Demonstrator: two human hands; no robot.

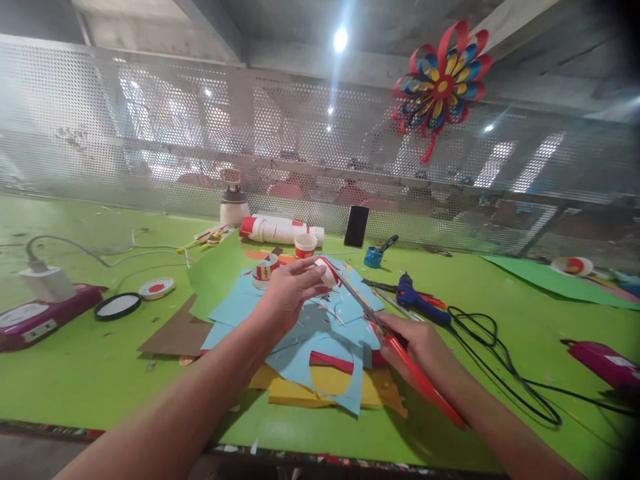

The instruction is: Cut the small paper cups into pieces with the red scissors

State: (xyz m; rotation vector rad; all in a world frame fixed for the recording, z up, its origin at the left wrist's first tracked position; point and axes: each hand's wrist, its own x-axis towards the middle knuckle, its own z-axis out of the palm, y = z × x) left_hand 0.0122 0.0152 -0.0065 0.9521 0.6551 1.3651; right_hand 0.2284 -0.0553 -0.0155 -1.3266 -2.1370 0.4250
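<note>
"Above the blue paper sheets (pixel 290 367) on the green desk (pixel 250 423): a white-and-red paper cup piece (pixel 327 274), held up in the left hand (pixel 290 293). What is the state of the fingers?"

"Left: fingers grasping the cup piece from its left side; the thumb's exact place cannot be made out. Right hand (pixel 417 340): fingers wrapped around the red handles of the scissors (pixel 425 383), whose blades reach the right side of the piece. Whether they bite into it cannot be told."

"How is the piece likely to handle?"

"As thin card — very light, springy, perhaps a little slick if coated. A hard pinch would probably crease it or flatten its curve. For comparison, note the upright paper cup (pixel 305 247) behind and the red-and-white paper ring (pixel 266 268) to the left: similar thin walls, apparently holding their own shape."

"Where is the best hold?"

"On the side away from the blades — the left, as shown — with gentle pressure spread over several fingers and the fingertips clear of the edges. The scissors, judged heavier and rigid, are best taken by the handles, since the bare metal is smooth and likely sharp."
</note>
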